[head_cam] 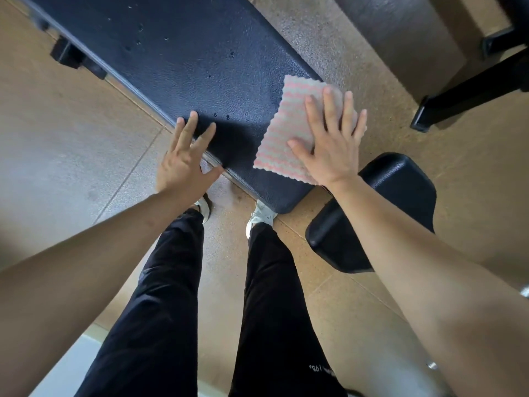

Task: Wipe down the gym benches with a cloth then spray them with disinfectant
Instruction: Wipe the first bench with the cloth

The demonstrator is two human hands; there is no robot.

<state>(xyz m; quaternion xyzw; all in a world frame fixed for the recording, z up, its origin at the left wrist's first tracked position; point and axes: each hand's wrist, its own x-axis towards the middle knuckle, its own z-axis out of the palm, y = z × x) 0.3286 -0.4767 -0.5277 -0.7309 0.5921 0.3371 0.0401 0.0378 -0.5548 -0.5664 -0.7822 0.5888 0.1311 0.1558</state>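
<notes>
My right hand (332, 144) lies flat, fingers straight, pressing the pink-striped cloth (283, 136) onto the bench pad (186, 58) at its right edge, close to the near end. My left hand (183, 161), fingers spread and gripping nothing, braces on the left edge. Nothing pinches the cloth, so I judge an outward stroke could drag it off the edge.
</notes>
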